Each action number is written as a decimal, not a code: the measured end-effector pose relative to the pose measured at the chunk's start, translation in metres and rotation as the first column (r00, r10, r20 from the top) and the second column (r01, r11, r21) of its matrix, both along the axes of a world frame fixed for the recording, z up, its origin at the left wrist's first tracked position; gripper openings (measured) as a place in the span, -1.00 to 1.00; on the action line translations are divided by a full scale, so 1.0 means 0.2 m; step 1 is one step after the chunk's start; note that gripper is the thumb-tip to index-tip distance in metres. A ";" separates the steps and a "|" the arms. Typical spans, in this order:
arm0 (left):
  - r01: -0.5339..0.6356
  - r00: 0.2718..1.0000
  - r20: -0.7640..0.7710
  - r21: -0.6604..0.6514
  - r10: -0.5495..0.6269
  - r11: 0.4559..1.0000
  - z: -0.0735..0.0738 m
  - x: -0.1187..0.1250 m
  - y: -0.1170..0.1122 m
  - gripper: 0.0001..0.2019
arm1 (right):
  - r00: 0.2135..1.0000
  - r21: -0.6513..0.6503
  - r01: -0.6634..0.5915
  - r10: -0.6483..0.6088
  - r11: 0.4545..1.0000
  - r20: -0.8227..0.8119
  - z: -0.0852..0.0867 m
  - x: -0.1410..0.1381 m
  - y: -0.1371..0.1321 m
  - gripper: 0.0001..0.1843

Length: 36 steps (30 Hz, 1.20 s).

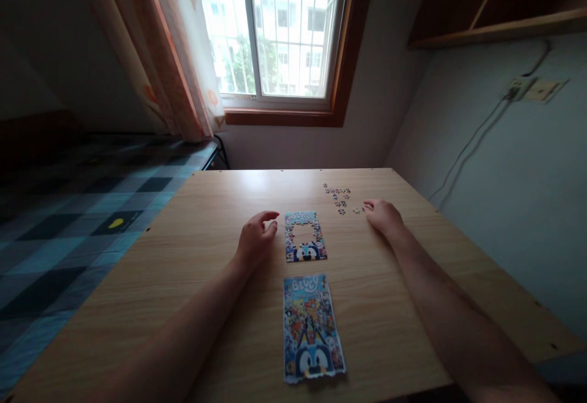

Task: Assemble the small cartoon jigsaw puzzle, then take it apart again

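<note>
from the head view, the partly built puzzle lies on the table just to the right of my left hand, which is clearly the nearer one; the fingertips stop beside its left edge without seeming to touch it, thumb and forefinger parted with nothing visible between them. from my right hand the same puzzle lies to the left and a little toward me, well apart. my right fingers are curled with their tips at a couple of loose pieces; i cannot tell whether they pinch one or only rest beside it. the other scattered pieces lie farther left and away from me, between that hand and the puzzle's far right side. the puzzle's long axis runs away from me, lettered edge far, big blue dog face near, with a ragged gap in the middle. closer to me, the printed picture sheet points much the same way, its title also at the far end.
</note>
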<state>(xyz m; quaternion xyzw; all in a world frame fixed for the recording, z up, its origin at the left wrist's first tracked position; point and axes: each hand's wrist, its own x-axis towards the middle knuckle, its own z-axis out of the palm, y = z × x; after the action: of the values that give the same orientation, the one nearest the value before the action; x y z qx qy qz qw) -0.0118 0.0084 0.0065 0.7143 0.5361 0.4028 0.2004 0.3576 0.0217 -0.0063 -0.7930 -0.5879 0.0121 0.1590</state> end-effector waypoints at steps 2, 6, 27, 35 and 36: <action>0.001 1.000 0.002 0.005 -0.001 1.000 0.00 0.00 0.00 -0.70 | 1.000 -0.018 -0.003 0.003 1.000 0.010 0.01 0.00 -0.01 -0.62; 0.009 1.000 0.004 0.015 -0.009 1.000 -0.01 0.00 0.00 -0.71 | 0.999 -0.080 -0.013 0.015 0.997 0.031 0.04 0.00 -0.04 -0.66; 0.015 1.000 -0.003 0.033 -0.015 0.999 -0.01 0.00 0.00 -0.72 | 0.997 -0.202 -0.025 0.010 0.979 -0.073 0.08 0.09 -0.05 -0.73; 0.021 1.000 -0.001 0.019 -0.021 1.000 0.00 0.00 0.00 -0.73 | 0.979 -0.254 -0.099 0.049 0.962 -0.197 0.09 0.09 -0.07 -0.60; 0.022 1.000 -0.001 0.021 -0.022 1.000 0.00 0.00 0.00 -0.73 | 0.977 -0.240 -0.113 0.063 0.964 -0.205 0.10 0.08 -0.07 -0.60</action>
<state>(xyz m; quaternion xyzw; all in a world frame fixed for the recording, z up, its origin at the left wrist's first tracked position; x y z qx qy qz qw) -0.0123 0.0084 0.0061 0.7223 0.5241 0.4058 0.1973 0.3731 0.0068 0.0139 -0.7746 -0.5981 0.1709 0.1140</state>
